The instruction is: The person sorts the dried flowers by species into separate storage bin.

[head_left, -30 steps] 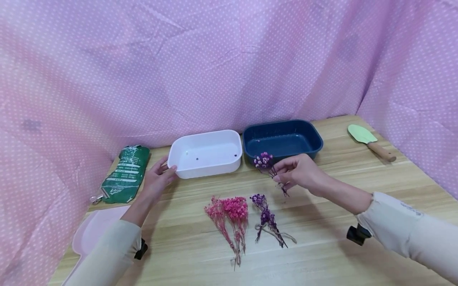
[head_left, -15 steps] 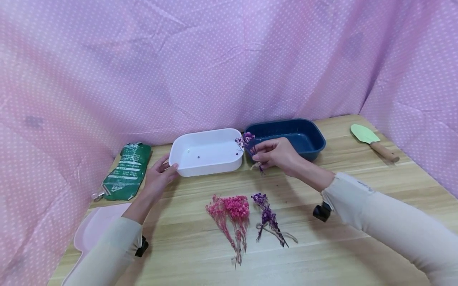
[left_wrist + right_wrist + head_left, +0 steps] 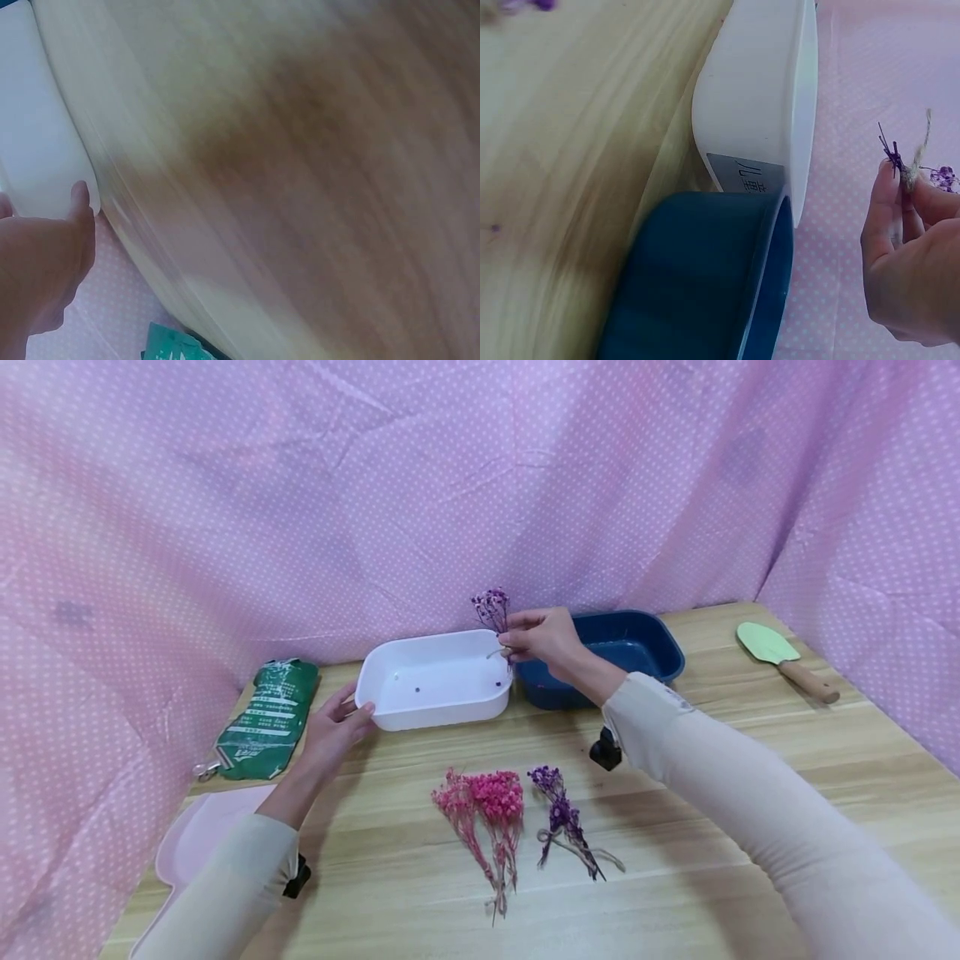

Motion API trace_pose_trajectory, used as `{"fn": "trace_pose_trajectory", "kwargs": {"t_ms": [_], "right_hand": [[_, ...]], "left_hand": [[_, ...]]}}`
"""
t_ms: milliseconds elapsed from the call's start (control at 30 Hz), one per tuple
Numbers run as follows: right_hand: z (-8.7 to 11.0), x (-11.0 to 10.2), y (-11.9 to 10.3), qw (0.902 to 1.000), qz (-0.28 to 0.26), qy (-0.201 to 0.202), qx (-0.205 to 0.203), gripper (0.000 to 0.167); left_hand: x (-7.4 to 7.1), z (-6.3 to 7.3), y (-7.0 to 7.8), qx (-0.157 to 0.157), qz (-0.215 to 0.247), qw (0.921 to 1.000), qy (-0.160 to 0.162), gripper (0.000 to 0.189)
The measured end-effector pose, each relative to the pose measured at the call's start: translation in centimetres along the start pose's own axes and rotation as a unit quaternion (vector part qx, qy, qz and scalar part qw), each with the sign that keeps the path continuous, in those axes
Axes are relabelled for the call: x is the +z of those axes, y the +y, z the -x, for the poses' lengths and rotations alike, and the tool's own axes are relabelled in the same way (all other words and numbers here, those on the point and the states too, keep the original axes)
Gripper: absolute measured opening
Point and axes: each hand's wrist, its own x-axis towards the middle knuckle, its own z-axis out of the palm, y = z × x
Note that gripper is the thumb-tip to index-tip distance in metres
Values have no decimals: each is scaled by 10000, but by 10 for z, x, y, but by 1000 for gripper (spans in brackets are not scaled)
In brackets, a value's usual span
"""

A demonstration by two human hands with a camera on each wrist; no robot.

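Observation:
A small bunch of purple dried flowers (image 3: 492,608), tied with twine, is pinched in my right hand (image 3: 550,635) above the right end of a white plastic tub (image 3: 438,717). Its cut stems and twine (image 3: 908,177) show at the fingertips in the right wrist view. My left hand (image 3: 335,732) grips the tub's left end, with the thumb against its side in the left wrist view. Inside the tub lie a few tiny dark bits. Pink dried bunches (image 3: 495,797) and another twine-tied purple bunch (image 3: 560,814) lie on the wooden table, nearer the camera.
A dark blue tub (image 3: 663,672) stands against the white one's right end, partly behind my right arm. Far right lies a green trowel (image 3: 767,642) with a wooden handle. A green bag (image 3: 270,722) and a pale pink sheet (image 3: 202,839) are at left. Polka-dot cloth hangs behind.
My right hand has moved left and away from the camera with the purple bunch, from in front of the blue tub to over the white tub's right end. My left hand stays put.

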Motion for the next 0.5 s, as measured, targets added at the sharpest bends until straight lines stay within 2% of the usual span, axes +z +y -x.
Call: {"fn": "trace_pose_trajectory", "kwargs": {"t_ms": [133, 500], "right_hand": [[-11, 15, 3, 10000, -38, 15, 76, 36], [-14, 50, 19, 9952, 952, -221, -13, 27]], "left_hand": [[0, 0, 0, -5, -13, 10000, -11, 67], [1, 0, 0, -34, -114, 9999, 4, 67]]}}
